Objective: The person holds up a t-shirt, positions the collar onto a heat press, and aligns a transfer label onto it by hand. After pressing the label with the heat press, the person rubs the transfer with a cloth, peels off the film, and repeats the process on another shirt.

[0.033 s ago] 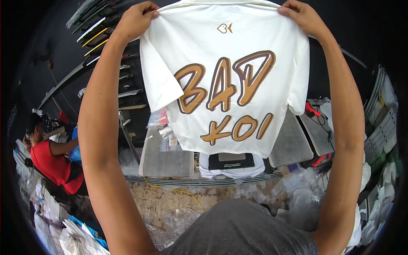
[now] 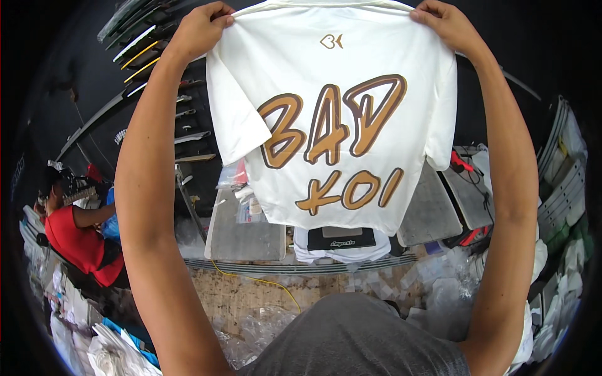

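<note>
A white short-sleeved T-shirt [image 2: 382, 56] hangs spread from both my hands, its upper edge at the top of the picture. It bears large brown lettering and a small fish-like emblem above that. My left hand [image 2: 204, 28] pinches the left shoulder, and my right hand [image 2: 439, 25] pinches the right one, both with raised arms. The shirt's left sleeve folds over part of the lettering. Behind the lower hem, two grey boards [image 2: 244, 235] flank a black flat piece [image 2: 332, 240] lying on white fabric.
A person in red [image 2: 81, 244] sits at the left, reaching toward blue material. A rack of flat boards [image 2: 138, 56] rises at the upper left. Plastic wrapping [image 2: 244, 344], a yellow cord [image 2: 263, 280] and piles of fabric [image 2: 119, 354] lie low down. Grey slotted panels [image 2: 552, 194] stand at the right.
</note>
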Available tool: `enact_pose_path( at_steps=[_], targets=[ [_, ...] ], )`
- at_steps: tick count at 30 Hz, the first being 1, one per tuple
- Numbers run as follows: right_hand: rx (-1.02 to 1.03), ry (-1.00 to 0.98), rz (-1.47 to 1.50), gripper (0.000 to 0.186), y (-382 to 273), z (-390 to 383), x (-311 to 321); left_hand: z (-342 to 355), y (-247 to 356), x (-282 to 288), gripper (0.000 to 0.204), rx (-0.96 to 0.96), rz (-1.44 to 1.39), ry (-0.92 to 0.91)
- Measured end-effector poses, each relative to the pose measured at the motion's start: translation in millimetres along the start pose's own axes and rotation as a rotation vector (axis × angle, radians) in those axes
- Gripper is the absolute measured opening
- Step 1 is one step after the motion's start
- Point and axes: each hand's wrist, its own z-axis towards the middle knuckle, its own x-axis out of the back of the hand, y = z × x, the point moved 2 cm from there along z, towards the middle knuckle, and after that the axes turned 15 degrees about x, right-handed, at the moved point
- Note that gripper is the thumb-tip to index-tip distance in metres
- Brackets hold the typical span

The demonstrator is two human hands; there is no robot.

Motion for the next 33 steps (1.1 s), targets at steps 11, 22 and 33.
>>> enact_pose_path(
  at_steps=[11, 22, 33],
  targets=[
    [0.139, -0.051, -0.228, 0.023, 4.9, 1.8, -12.5, 0.9, -0.7, 1.7, 0.028, -0.163, 0.384, -0.035],
    [0.058, 0.128, -0.364, 0.028, 6.0, -10.6, 0.3, -24.0, 21.0, 15.3, 0.022, -0.143, 0.373, 0.203],
    [0.047, 0.185, -0.409, 0.028, -14.5, -21.6, 17.1, -33.5, 31.5, 25.4, 0.025, -0.194, 0.348, 0.286]
  ],
)
